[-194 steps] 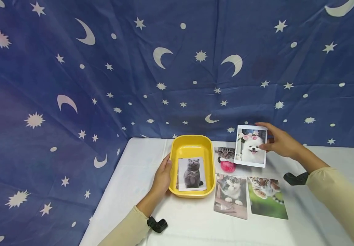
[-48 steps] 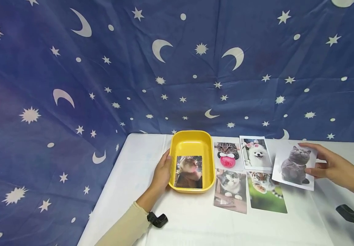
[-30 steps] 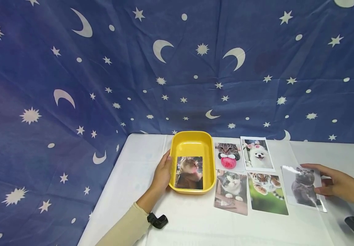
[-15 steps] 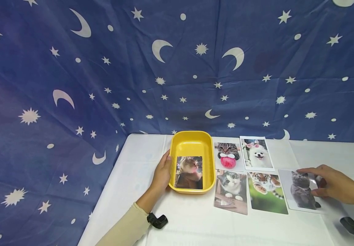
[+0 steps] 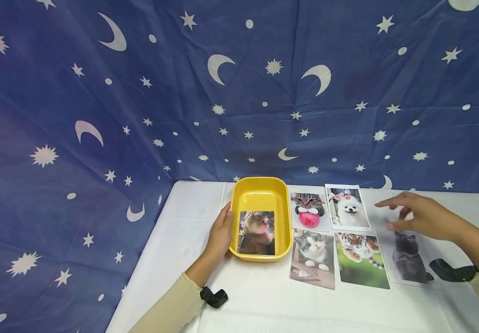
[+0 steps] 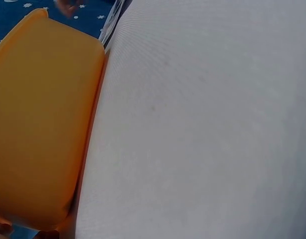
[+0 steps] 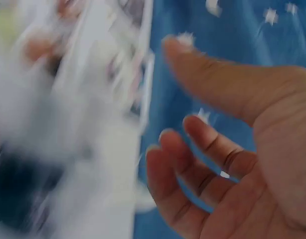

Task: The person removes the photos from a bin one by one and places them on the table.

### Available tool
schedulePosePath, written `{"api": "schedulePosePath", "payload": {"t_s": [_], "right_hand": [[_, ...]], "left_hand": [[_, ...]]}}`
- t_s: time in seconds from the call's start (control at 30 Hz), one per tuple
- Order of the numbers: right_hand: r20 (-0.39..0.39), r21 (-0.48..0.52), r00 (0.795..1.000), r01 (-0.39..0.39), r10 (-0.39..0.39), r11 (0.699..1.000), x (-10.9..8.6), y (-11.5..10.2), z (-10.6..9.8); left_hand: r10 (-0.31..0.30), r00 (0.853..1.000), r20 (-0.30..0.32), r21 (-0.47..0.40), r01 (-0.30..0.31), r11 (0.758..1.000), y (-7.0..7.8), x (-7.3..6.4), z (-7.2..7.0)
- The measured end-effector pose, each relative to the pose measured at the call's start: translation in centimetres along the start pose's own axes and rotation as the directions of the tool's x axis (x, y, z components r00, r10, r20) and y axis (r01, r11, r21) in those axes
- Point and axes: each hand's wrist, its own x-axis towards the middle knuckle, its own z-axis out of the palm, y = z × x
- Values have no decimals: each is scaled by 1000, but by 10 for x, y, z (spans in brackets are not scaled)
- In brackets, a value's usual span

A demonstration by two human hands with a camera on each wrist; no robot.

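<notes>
My left hand (image 5: 219,233) holds the left side of a yellow plastic tray (image 5: 283,222), thumb at its rim. In the left wrist view the tray's outside (image 6: 43,114) fills the left edge. Inside the tray lies a dark animal photo card (image 5: 256,233). My right hand (image 5: 424,215) is above the table, fingers apart and holding nothing, as the right wrist view of the hand (image 7: 232,149) also shows. Below it lies a grey cat photo card (image 5: 408,259). Beside that are a tiger cub card (image 5: 362,263) and a white dog card (image 5: 349,208).
A striped cat card with a pink ball (image 5: 309,212) and a grey-and-white cat card (image 5: 313,259) lie right of the tray. The white-covered table (image 5: 306,310) ends at a blue star-and-moon cloth (image 5: 264,129) behind.
My right hand has laid the grey cat card to the right of the tiger card, let go, and moved up and left. Earlier it set down the white dog card. The left hand stays.
</notes>
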Motion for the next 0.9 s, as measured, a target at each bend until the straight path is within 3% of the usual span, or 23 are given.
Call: {"api": "schedulePosePath", "payload": {"t_s": [0.13,0.27,0.57,0.73,0.9], "right_hand": [[-11,86,994,108,-108,990,36,-50,-4],[17,177,980,190,-196,966,77,-94,5],[109,358,951,235,-290,904,146,-179,49],[146,388,939,236,-312,891,171,-209,75],[142,290,941,256,-306,922,186,-220,92]], "left_hand": [[-18,1000,-8,5,18,1000,-1,2,-1],[-22,1000,-20,22,23,999,-5,3,-3],[-20,1000,-20,31,21,999,-9,-1,-4],[-6,1000,-11,21,7,1000,-9,-1,-2],[25,1000,9,-12,-24,1000,-8,3,-1]]}}
